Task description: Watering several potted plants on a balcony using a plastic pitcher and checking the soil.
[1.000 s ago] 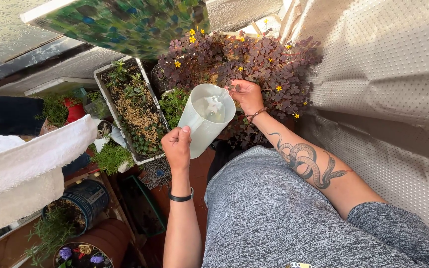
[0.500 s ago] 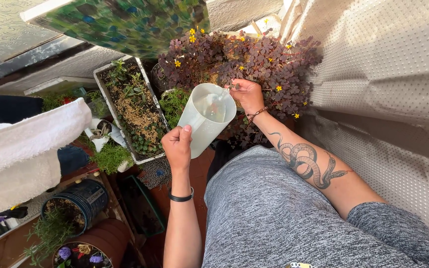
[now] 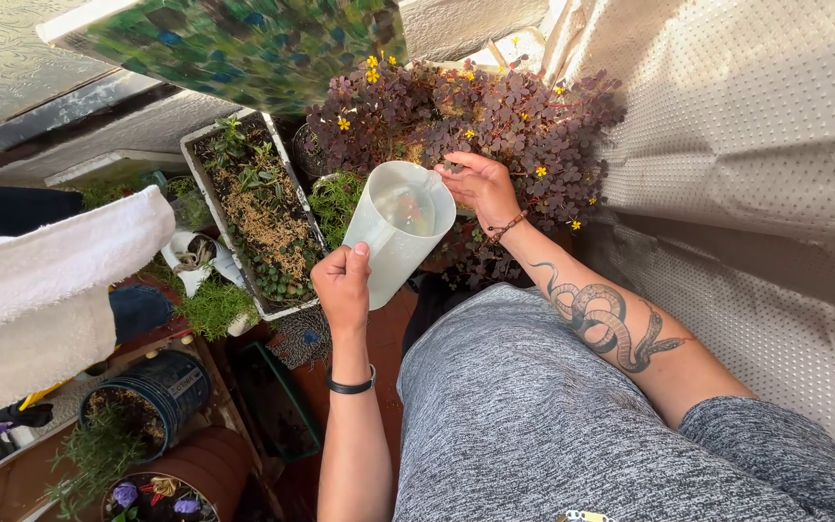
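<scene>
A: Report hand status and the position of the jug.

B: I see the left hand (image 3: 342,282) clamped on the handle side of the translucent plastic jug (image 3: 398,230). The jug is tilted away from the body, its mouth toward the purple-leaved plant (image 3: 466,111) with small yellow flowers. Water shows inside. The right hand (image 3: 478,184) rests just beyond the jug's rim, fingers loosely curled and partly apart among the leaves — I cannot tell whether they pinch anything.

A: Surroundings and obstructions?

B: Left of the jug: a long rectangular planter (image 3: 248,208) with dry straw and green shoots, then a small bushy green plant (image 3: 213,304). A white towel (image 3: 45,280) overhangs the lower-left pots and covers part of them — a dark round pot (image 3: 157,391) and a terracotta pot (image 3: 210,469). A dimpled white wall panel (image 3: 746,145) closes the right side. The grey-clad torso (image 3: 533,416) hides the floor directly below.
</scene>
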